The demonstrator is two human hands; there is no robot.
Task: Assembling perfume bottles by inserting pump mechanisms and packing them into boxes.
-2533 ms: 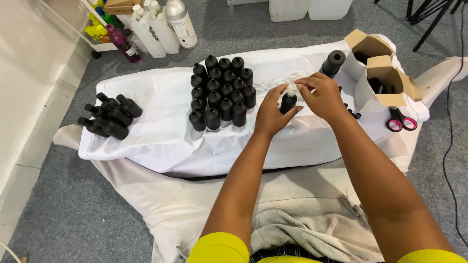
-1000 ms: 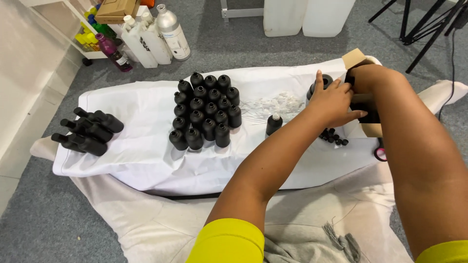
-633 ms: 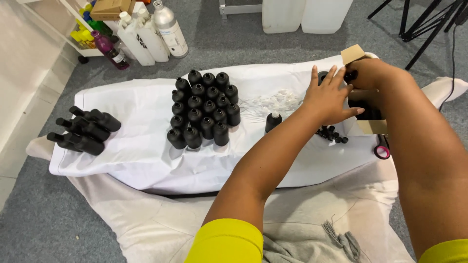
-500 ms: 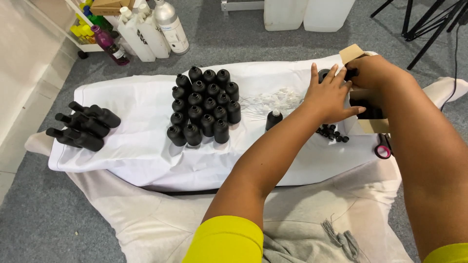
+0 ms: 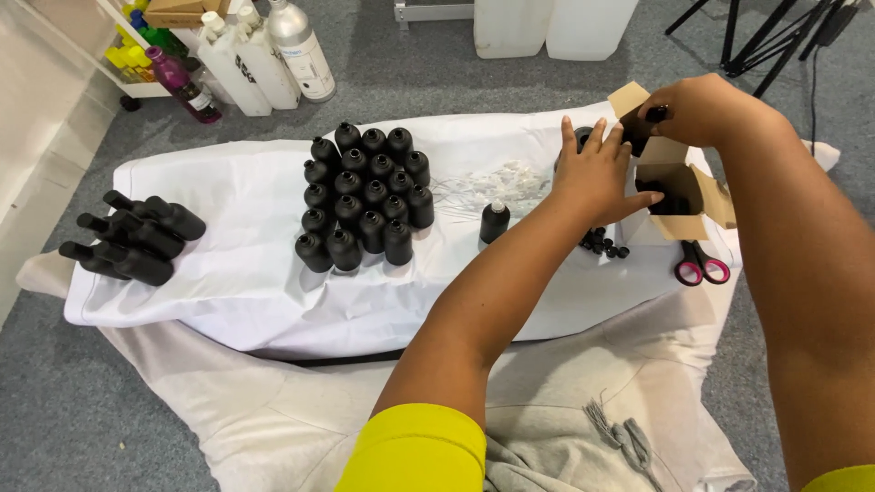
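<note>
Small black bottle pinched in the fingers of the right hand, held above the open cardboard box at the right end of the white cloth. Only a short dark piece shows past the fingers; it looks to lie roughly crosswise, pointing left toward the raised box flap, though most of it is hidden in the grip, so the long axis is hard to judge.

Left hand is spread flat, fingers wide, resting against the near-left side of the box and holding nothing. More dark bottles sit inside the box.

Just left of that hand, a lone black bottle with a white tip stands upright on the cloth. Loose black caps lie below the left hand, beside the box. Pink-handled scissors lie in front of the box.

A standing cluster of black bottles fills mid-cloth, well apart from the hands. A pile of black bottles on their sides sits at the far left. A tangle of pale inserts lies between the cluster and the left hand. White and coloured jugs stand on the grey floor beyond.
</note>
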